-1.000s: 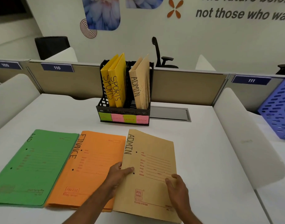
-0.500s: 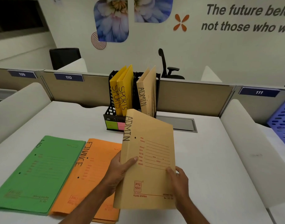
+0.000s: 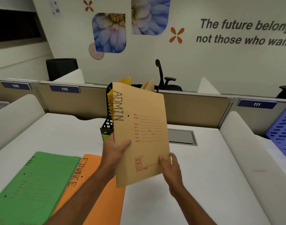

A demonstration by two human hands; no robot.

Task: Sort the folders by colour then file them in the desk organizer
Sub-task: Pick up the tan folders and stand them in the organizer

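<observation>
You held the ADMIN folder (image 3: 142, 135) upright before the organizer (image 3: 107, 125), left hand (image 3: 113, 153) gripping its 9 o'clock edge, right hand (image 3: 169, 168) pinching its 5 o'clock corner. Hiding the slots, it could have snagged.

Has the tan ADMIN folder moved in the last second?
Yes: the ADMIN folder rose off the desk toward the black organizer, now covering most of it.

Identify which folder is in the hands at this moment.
The tan ADMIN folder, held up off the desk by the left hand and right hand. The green HR folder and orange FINANCE folder lie flat on it.
</observation>
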